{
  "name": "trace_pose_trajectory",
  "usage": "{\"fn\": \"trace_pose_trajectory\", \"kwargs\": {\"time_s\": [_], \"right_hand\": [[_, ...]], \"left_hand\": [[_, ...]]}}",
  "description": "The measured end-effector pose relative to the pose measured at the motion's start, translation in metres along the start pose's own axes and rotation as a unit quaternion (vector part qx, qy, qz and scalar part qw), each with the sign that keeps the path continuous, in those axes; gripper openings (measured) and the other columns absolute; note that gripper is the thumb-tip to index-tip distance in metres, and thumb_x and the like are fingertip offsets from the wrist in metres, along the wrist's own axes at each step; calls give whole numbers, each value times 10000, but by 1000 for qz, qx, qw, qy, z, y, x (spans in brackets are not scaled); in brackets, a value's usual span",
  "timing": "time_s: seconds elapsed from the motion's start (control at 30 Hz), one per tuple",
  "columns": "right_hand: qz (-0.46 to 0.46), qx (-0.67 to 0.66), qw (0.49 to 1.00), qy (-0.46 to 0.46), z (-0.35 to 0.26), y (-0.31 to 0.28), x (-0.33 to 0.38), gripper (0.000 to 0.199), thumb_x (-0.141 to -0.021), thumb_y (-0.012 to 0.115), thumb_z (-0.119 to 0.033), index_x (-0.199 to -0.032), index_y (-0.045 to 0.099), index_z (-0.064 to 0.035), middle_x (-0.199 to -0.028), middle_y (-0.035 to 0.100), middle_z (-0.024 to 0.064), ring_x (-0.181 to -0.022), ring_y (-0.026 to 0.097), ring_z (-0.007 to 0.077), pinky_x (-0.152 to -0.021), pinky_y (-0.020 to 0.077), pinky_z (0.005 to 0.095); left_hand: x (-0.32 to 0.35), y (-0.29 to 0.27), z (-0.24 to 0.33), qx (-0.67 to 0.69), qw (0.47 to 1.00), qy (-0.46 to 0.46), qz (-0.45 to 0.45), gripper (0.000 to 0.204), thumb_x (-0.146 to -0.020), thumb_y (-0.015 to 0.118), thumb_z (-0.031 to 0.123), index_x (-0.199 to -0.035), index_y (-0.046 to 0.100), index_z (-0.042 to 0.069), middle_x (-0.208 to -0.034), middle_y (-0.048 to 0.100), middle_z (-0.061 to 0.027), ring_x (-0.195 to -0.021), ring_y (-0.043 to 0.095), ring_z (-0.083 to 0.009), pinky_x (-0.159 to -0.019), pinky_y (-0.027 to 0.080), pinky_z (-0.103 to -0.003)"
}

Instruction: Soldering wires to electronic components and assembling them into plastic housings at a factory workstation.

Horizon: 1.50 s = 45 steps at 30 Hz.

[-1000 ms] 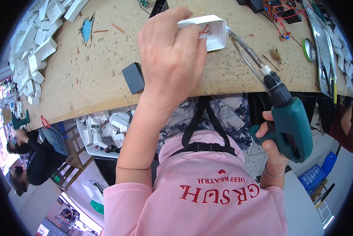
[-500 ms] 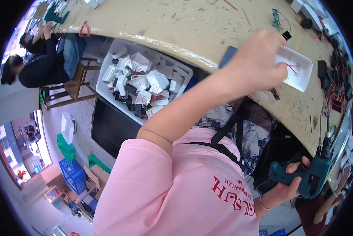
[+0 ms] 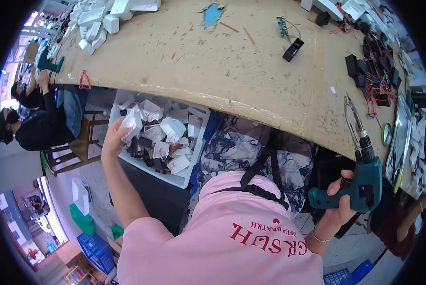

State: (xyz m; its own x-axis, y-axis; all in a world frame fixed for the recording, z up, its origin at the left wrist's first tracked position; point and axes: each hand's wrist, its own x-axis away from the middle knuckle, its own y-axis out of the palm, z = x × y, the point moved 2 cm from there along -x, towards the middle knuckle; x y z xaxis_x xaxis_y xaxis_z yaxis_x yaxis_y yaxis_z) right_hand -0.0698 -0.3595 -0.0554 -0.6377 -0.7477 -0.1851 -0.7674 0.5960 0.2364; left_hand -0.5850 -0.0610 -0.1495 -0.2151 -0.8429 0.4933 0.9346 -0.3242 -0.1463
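Now left hand (image 3: 113,137) moved from table to bin (image 3: 194,175), pinching white part (image 3: 131,124), right grip (image 3: 340,199) clasping drill (image 3: 360,183)

**A:** what kind of place is this?

**B:** looks like a small electronics assembly workshop tbh. Long scuffed wooden workbench (image 3: 232,71) with black parts with red wires (image 3: 372,76) scattered on it, a green circuit board (image 3: 282,26), a bin (image 3: 194,173) full of white housings (image 3: 163,135), and a teal power screwdriver (image 3: 357,183). Other workers (image 3: 32,123) sit along the same bench.

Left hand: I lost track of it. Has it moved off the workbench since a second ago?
Yes. The left hand has left the workbench top and reached down to the white bin beside it.
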Motion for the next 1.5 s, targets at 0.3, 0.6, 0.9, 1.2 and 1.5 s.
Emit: {"fn": "trace_pose_trajectory", "kwargs": {"time_s": [0.3,0.6,0.9,1.2,1.5], "right_hand": [[25,-3,1000,5,0,2,-1,623,-774,700,-198,-1228,373,75,-1074,537,227,-643,583,171,-538,490,257],[33,-5,999,27,-2,-6,0,655,-781,694,-206,-1262,336,55,-1106,520,214,-649,565,151,-533,476,252],[80,13,996,33,5,-21,-3,650,-783,690,-191,-1269,332,50,-1110,521,219,-653,567,148,-536,476,248],[95,1,995,41,5,-18,-9,606,-752,711,-225,-1175,416,93,-1034,550,200,-627,575,149,-541,480,249],[91,-4,996,19,2,-21,-3,612,-760,702,-210,-1197,396,91,-1043,552,211,-623,580,149,-542,483,244]], "left_hand": [[7,82,116,-164,980,101,-56,346,-825,629,151,-1097,562,-53,-867,624,-80,-780,589,-139,-719,471,-269],[-119,283,284,-313,774,548,56,290,-831,585,155,-1072,569,-5,-876,598,-128,-826,592,-227,-722,478,-314],[-189,326,311,-526,607,541,249,182,-785,569,146,-929,575,34,-935,593,-185,-847,600,-353,-719,494,-417],[-165,269,269,-406,867,284,59,305,-765,627,291,-838,618,-5,-707,610,-99,-620,566,-171,-593,446,-310],[-64,292,245,-81,930,339,-116,170,-826,602,150,-897,606,-5,-722,582,-11,-585,492,-62,-522,384,-206]]}}
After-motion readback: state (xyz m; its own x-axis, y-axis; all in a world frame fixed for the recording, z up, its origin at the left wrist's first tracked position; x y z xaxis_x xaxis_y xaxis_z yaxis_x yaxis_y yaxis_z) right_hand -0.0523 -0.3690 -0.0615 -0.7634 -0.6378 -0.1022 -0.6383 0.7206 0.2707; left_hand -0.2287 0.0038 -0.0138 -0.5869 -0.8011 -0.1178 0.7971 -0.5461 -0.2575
